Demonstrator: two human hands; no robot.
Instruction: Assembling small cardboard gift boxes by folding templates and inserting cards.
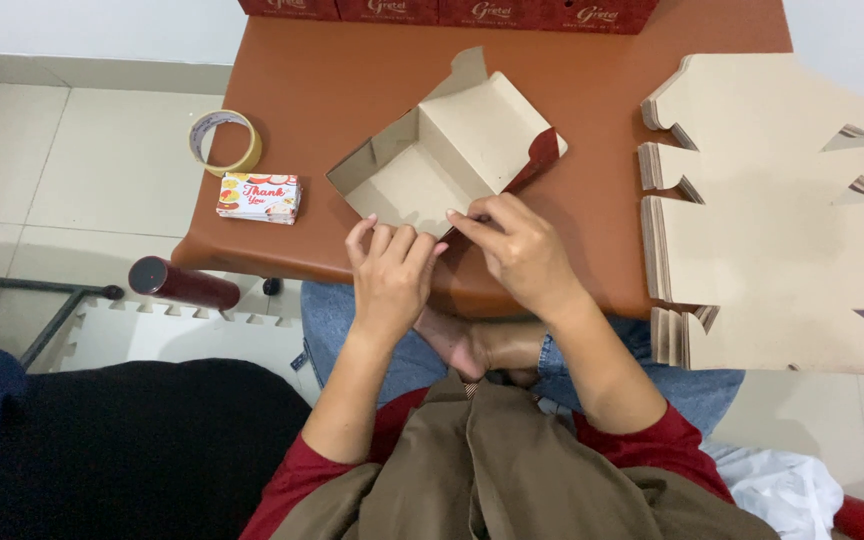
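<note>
Left hand [389, 272] and right hand [517, 250], fingers pinched together, clamp the near edge of a half-folded, red-backed tan cardboard box [452, 155].

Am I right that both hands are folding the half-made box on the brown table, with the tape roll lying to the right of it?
Not quite. The head view shows the left hand and right hand on the box on the table, but the tape roll lies to its left, above a small stack of cards.
</note>
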